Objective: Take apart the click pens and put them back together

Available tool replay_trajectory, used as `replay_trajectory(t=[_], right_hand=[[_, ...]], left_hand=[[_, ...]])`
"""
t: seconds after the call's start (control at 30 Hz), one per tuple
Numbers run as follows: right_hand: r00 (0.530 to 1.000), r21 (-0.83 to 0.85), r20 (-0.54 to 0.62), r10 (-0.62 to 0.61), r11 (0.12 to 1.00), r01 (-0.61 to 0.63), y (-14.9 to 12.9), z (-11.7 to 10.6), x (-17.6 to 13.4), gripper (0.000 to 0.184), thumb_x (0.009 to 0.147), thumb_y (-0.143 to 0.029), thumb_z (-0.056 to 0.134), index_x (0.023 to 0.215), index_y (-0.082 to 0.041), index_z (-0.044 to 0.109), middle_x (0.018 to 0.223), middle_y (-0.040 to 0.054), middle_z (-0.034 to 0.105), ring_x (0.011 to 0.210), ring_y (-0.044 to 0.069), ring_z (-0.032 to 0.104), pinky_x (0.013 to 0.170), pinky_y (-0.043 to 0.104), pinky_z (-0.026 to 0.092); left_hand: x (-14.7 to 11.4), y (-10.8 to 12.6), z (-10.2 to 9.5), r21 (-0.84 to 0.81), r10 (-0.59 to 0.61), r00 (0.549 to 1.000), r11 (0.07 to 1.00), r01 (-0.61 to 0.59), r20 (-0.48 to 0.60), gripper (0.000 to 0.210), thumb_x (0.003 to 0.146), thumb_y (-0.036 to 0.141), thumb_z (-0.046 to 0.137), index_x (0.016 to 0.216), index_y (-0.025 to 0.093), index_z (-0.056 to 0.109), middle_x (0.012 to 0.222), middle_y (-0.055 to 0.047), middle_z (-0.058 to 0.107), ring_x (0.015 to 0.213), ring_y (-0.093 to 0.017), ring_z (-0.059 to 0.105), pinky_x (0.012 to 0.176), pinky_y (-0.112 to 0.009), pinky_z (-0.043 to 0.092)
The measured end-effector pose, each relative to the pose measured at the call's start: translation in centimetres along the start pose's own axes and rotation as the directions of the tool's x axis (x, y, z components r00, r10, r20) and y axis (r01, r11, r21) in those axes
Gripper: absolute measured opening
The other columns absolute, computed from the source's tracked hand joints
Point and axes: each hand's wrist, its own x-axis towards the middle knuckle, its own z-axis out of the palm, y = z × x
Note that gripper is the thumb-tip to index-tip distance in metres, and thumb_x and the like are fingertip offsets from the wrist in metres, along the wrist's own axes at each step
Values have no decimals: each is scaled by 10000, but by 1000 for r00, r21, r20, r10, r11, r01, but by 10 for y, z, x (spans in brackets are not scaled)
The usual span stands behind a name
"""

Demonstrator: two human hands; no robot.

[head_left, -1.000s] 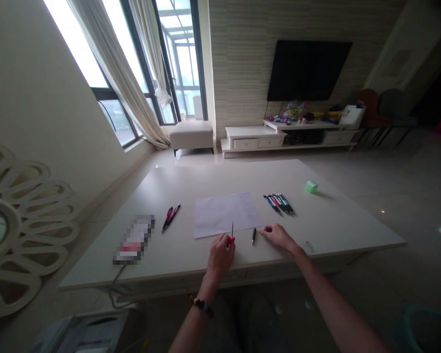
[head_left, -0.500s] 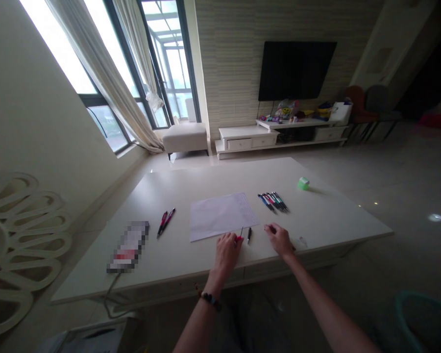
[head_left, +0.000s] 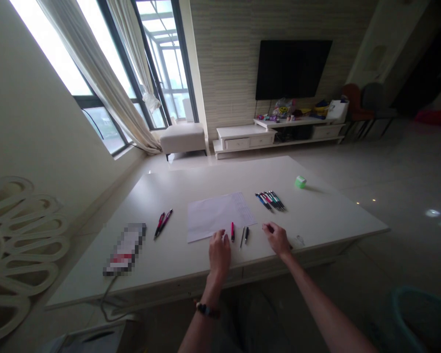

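A pink-red pen barrel (head_left: 232, 232) lies on the white table, just right of my left hand (head_left: 219, 252). That hand rests by the paper's near edge with its fingers loosely apart and nothing in them. Beside the barrel lie a thin pen refill (head_left: 241, 237) and a short black pen part (head_left: 246, 235), side by side. Farther right, my right hand (head_left: 277, 239) rests on the table with thumb and fingers pinched together; whatever they hold is too small to make out. White paper sheets (head_left: 216, 213) lie beyond my left hand.
A row of several pens (head_left: 271, 201) lies right of the paper, two pens (head_left: 163, 224) to its left. A blurred-out phone-like object (head_left: 125, 249) with a cable is at the left. A green-and-white small container (head_left: 300, 182) stands at the far right. A small clear item (head_left: 300, 240) lies near the front edge.
My left hand has let go of the pink-red barrel and drawn back left. The barrel and the refill now lie on the table beside the black part. My right hand stays nearly still.
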Motion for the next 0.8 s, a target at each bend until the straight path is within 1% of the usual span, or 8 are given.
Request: replay_trajectory(t=[0.13, 0.27, 0.33, 0.4, 0.5, 0.57, 0.63, 0.8], right_hand=[[1000, 17, 4, -3, 1000, 2, -1, -1, -1, 396, 816, -461, 407, 684, -155, 622, 640, 77, 658, 591, 177, 580, 590, 250, 396], [1000, 14, -3, 0, 1000, 0, -1, -1, -2, 395, 817, -461, 407, 682, -155, 618, 650, 78, 658, 592, 175, 576, 590, 250, 393], [1000, 11, -7, 2, 1000, -2, 0, -1, -1, 399, 814, -464, 407, 687, -153, 622, 657, 82, 660, 598, 178, 577, 593, 253, 394], [1000, 12, -6, 2, 1000, -2, 1, 0, -1, 402, 813, -466, 405, 693, -152, 626, 661, 84, 661, 603, 180, 579, 597, 255, 395], [1000, 16, -7, 6, 1000, -6, 2, 1, -1, 392, 815, -460, 411, 695, -154, 625, 661, 81, 661, 606, 181, 584, 600, 254, 396], [1000, 11, -11, 6, 1000, -5, 3, 2, -1, 382, 816, -454, 417, 693, -157, 624, 662, 79, 662, 605, 181, 585, 601, 254, 395], [1000, 1, -9, 0, 1000, 0, 3, 2, -1, 377, 818, -447, 418, 689, -159, 624, 659, 79, 663, 598, 180, 582, 600, 254, 395], [1000, -15, -3, -7, 1000, 7, 1, 2, -1, 380, 828, -442, 405, 670, -163, 610, 624, 69, 648, 577, 179, 572, 581, 251, 385]], left_hand=[[-26, -43, -41, 227, -18, 991, 973, 48, -134, 282, 874, 311, 357, 841, 177, 603, 800, -62, 600, 796, -204, 529, 747, -327, 396], [-46, -91, -88, 426, -62, 961, 888, 177, -270, 289, 842, 371, 412, 845, 171, 621, 794, -67, 584, 768, -214, 499, 738, -332, 374], [-49, -103, -105, 484, -89, 948, 843, 236, -306, 293, 829, 390, 429, 853, 174, 626, 803, -68, 582, 766, -218, 494, 729, -336, 367], [-45, -103, -110, 509, -128, 942, 815, 279, -311, 283, 826, 388, 434, 876, 186, 626, 825, -69, 589, 788, -232, 498, 694, -335, 364], [-31, -82, -95, 455, -123, 968, 865, 212, -218, 258, 844, 366, 426, 905, 204, 617, 848, -59, 601, 825, -231, 519, 687, -336, 382], [-18, -61, -73, 331, -76, 994, 938, 98, -78, 256, 861, 351, 422, 908, 189, 615, 831, -57, 603, 810, -200, 543, 723, -332, 413], [-5, -38, -46, 191, -73, 997, 979, 66, 31, 240, 862, 342, 453, 970, 188, 601, 926, -71, 602, 859, -188, 560, 743, -327, 446], [16, 2, 6, 114, -45, 997, 993, 37, 69, 320, 857, 340, 499, 1129, 172, 508, 1145, -77, 529, 968, -176, 547, 817, -384, 480]])
